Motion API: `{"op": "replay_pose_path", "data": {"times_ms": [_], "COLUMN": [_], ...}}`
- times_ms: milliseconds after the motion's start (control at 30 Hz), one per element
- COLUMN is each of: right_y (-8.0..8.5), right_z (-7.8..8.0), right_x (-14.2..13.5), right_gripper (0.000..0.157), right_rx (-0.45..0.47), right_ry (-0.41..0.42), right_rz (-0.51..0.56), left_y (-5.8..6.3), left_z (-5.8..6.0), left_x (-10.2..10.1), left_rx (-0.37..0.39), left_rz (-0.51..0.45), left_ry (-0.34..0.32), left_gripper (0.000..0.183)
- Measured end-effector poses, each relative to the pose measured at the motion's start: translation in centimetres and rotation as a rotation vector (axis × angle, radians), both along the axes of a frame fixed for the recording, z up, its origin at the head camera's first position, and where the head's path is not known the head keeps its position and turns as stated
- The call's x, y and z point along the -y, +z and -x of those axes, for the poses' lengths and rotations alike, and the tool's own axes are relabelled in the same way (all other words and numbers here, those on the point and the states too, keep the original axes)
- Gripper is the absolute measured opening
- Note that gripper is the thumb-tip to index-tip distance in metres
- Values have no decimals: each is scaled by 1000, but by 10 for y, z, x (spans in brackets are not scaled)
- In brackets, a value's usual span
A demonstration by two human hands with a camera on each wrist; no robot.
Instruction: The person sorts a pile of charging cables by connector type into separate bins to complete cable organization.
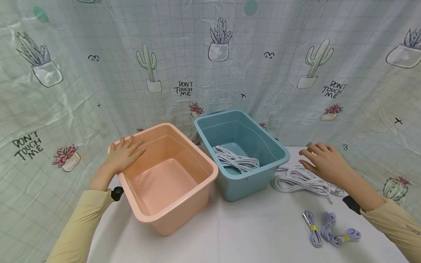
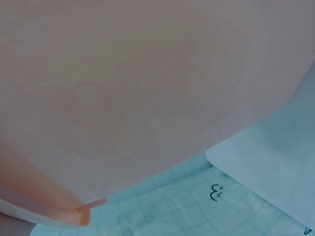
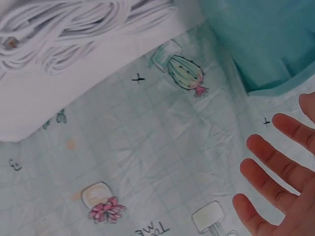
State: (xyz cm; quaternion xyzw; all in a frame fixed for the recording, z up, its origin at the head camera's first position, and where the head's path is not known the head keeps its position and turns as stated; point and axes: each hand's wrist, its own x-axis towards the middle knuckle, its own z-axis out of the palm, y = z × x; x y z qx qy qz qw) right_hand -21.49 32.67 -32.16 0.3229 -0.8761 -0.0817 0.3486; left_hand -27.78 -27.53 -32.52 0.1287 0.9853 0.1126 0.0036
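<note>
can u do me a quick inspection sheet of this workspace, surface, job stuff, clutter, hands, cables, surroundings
Surface: white table, partly covered by bins and cables.
Job's things: peach bin, nothing seen inside; blue bin beside it, holding a white cable bundle.
Clutter: nothing seen beyond the bins and cables.
Hands: left hand rests across the peach bin's rim; right hand holds nothing, fingers loosely bent, near the white coils.
Cables: white coils right of the blue bin; small lilac bundles nearer the person, two yellow bands visible.
Surroundings: gridded curtain printed with potted plants and "DON'T TOUCH ME".
</note>
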Motion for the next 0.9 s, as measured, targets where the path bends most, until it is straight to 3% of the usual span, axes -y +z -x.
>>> {"op": "replay_pose_path", "data": {"times_ms": [500,900], "right_y": [-48,-84], "right_z": [-10,-11], "right_x": [-21,-34], "right_gripper": [67,69], "right_rx": [24,126], "right_ry": [-5,-42], "right_rz": [-28,-42], "left_y": [-1,-1], "left_z": [0,0], "left_x": [1,0], "left_rx": [-9,-24], "left_rz": [-4,-3], "left_ry": [2,1], "left_gripper": [66,65]}}
